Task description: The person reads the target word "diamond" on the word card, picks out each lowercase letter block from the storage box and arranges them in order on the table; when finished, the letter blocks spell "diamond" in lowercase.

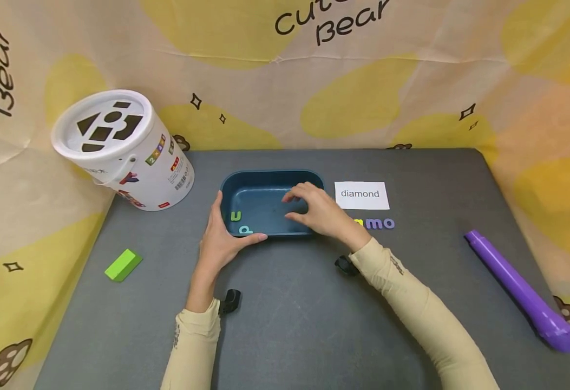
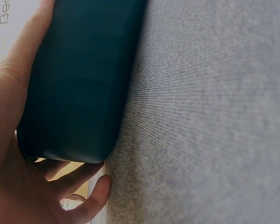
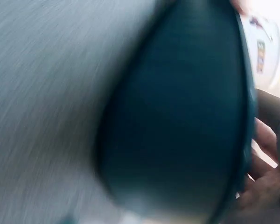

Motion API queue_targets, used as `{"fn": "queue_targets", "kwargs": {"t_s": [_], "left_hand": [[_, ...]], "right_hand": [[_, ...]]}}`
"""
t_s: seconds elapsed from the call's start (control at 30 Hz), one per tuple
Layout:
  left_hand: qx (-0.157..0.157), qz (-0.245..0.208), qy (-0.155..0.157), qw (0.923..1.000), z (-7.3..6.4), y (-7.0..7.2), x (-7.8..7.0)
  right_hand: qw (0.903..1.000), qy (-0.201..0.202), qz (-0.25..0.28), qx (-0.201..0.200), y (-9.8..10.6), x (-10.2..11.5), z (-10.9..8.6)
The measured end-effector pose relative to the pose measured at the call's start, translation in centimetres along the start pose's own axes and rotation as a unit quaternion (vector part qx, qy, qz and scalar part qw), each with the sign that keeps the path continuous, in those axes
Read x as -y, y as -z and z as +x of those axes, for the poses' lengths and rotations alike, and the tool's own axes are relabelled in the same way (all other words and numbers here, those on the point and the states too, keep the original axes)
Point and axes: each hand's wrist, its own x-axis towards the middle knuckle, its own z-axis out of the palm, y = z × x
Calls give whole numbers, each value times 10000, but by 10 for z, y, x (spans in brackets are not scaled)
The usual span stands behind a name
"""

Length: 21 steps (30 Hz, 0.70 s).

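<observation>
A dark blue rectangular tray [image 1: 260,203] lies on the table, with a green letter u [image 1: 236,216] and a light blue letter [image 1: 246,230], d or p, at its left end. My left hand [image 1: 218,241] holds the tray's near left corner, thumb along the front rim and fingers at the left side; the left wrist view shows these fingers round the tray's end [image 2: 79,93]. Above the right part of the tray hovers my right hand [image 1: 321,211], thumb and fingertips apart, with nothing visible between them. Its view is blurred, with the tray wall [image 3: 177,116] filling the middle.
Right of the tray lies a white card [image 1: 362,195] reading "diamond". Below it are purple letters m [image 1: 374,223] and o [image 1: 389,223], beside a yellow letter [image 1: 359,222] partly behind my wrist. A white bucket [image 1: 153,157], green block [image 1: 123,265] and purple stick [image 1: 518,287] stand or lie farther out.
</observation>
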Motion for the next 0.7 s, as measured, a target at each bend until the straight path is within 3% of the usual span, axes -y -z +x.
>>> {"fn": "queue_targets", "kwargs": {"t_s": [0.27,0.43,0.7], "left_hand": [[-48,-8,-19,10000,0,-1,1],[-71,-15,-50,10000,0,-2,2],[-49,63,-73,9999,0,-1,2]], "right_hand": [[9911,-121,505,1225,-42,13,37],[9852,-221,800,1499,-57,16,53],[9790,-234,732,1889,-69,23,68]]}}
